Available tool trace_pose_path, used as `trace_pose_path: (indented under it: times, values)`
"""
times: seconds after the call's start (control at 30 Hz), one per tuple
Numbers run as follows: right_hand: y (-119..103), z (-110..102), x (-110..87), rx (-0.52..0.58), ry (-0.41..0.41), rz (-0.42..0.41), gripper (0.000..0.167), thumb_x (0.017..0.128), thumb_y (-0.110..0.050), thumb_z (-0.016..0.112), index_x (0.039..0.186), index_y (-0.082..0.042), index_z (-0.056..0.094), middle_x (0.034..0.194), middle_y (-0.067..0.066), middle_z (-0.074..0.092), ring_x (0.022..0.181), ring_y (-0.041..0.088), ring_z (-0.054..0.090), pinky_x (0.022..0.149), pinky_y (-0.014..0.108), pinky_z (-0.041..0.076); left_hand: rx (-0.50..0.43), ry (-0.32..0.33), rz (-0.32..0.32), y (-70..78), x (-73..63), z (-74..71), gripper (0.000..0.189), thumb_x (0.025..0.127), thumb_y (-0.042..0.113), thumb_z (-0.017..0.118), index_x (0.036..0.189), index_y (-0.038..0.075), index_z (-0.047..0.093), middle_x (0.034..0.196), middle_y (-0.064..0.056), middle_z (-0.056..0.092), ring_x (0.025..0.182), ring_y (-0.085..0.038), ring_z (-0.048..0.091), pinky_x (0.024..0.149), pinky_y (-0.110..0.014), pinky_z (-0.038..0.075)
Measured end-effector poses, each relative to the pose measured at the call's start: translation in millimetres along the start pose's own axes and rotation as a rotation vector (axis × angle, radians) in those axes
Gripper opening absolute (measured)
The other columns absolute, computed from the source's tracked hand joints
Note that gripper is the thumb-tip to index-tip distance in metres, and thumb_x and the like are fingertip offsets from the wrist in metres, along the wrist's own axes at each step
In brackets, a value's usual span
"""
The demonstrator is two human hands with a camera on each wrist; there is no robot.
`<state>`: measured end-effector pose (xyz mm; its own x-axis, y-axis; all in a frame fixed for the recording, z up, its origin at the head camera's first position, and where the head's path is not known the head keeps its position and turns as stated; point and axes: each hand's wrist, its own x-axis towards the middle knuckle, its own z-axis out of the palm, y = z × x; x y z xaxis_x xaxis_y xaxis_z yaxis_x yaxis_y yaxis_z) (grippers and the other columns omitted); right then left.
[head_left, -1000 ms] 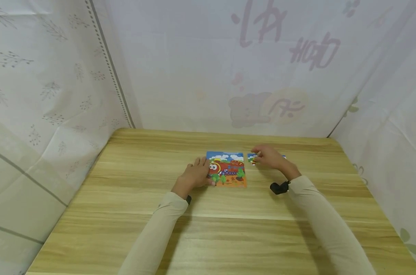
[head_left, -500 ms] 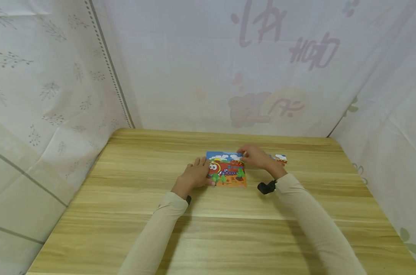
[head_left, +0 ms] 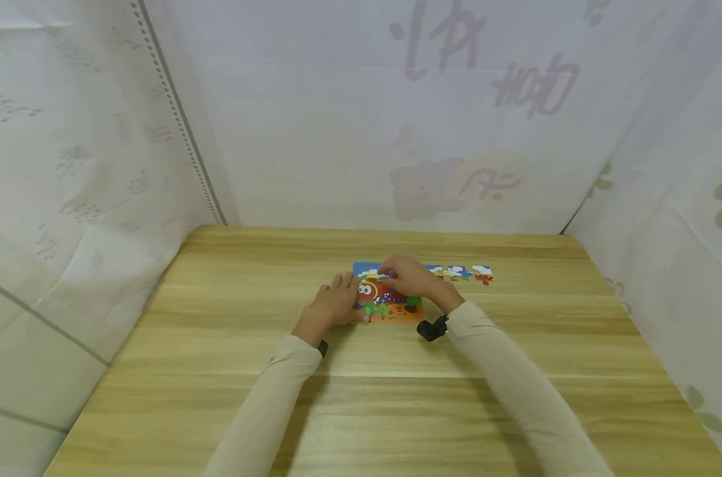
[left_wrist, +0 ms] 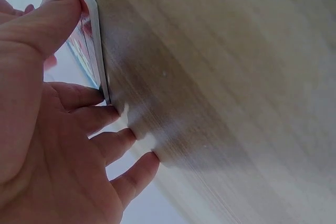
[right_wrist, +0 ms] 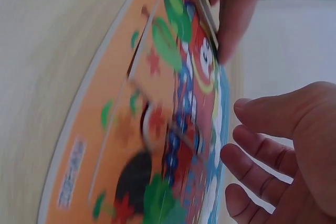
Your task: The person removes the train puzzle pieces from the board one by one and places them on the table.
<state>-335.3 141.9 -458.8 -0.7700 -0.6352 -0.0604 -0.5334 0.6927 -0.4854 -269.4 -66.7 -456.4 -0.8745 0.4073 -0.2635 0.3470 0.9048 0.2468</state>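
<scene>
A jigsaw puzzle board (head_left: 397,314) with a red cartoon train lies flat on the table. My left hand (head_left: 331,304) rests along its left edge. In the left wrist view, the left thumb (left_wrist: 58,17) lies over the board's edge while the fingers reach the far corner and the table. My right hand (head_left: 413,278) is over the upper middle of the board and covers part of the picture. The right wrist view shows the right thumb (right_wrist: 275,116) and loosely bent fingers with nothing visible between them. Whether they touch the board is hard to tell.
Loose puzzle pieces lie in a row right of the board: one beside my right hand (head_left: 436,270), a middle piece (head_left: 458,273) and a right piece (head_left: 483,273). The wooden table (head_left: 373,417) meets a patterned curtain (head_left: 313,165) at the back.
My right hand has moved left from the loose pieces to over the board, uncovering those pieces. My left hand stays at the board's left edge. The head view has shifted slightly.
</scene>
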Motion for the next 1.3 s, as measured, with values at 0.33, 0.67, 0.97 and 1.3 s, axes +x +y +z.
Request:
trace_pose_path:
  times: [0.33, 0.67, 0.97, 1.3]
  values:
    - [-25.5, 10.0, 12.1, -0.009, -0.09, 0.056, 0.016, 0.1, -0.01, 0.056, 0.106, -0.004, 0.07, 0.084, 0.005, 0.067, 0.063, 0.014, 0.054, 0.064, 0.029, 0.046, 0.009, 0.008, 0.017, -0.8, -2.6, 0.1, 0.093, 0.09, 0.053, 0.065, 0.154, -0.002, 0.024, 0.161, -0.024, 0.02, 0.149, -0.041, 0.019, 0.111, -0.058, 0.034]
    - [-32.4, 14.3, 16.4, -0.046, -0.1, 0.154, 0.014, 0.102, -0.013, 0.053, 0.098, -0.005, 0.064, 0.082, 0.006, 0.062, 0.063, 0.016, 0.052, 0.059, 0.027, 0.041, 0.024, -0.001, 0.007, -0.1, -0.3, 0.4, 0.095, 0.09, 0.054, 0.064, 0.154, -0.001, 0.024, 0.162, -0.022, 0.02, 0.15, -0.039, 0.018, 0.112, -0.057, 0.034]
    - [-30.6, 16.1, 18.8, -0.053, -0.11, 0.124, 0.013, 0.101, -0.008, 0.048, 0.1, -0.003, 0.06, 0.086, 0.008, 0.059, 0.065, 0.016, 0.05, 0.059, 0.026, 0.04, 0.02, -0.005, 0.001, -1.9, 0.9, 1.1, 0.094, 0.09, 0.053, 0.065, 0.154, -0.002, 0.023, 0.162, -0.023, 0.019, 0.15, -0.04, 0.018, 0.113, -0.058, 0.033]
    - [-30.0, 13.5, 16.4, -0.029, -0.13, 0.132, 0.007, 0.101, -0.011, 0.051, 0.098, -0.005, 0.053, 0.092, 0.009, 0.052, 0.07, 0.018, 0.046, 0.061, 0.029, 0.037, -0.006, -0.005, -0.003, -0.1, -0.6, -1.2, 0.095, 0.09, 0.053, 0.066, 0.154, -0.001, 0.023, 0.163, -0.023, 0.019, 0.15, -0.04, 0.017, 0.114, -0.058, 0.031]
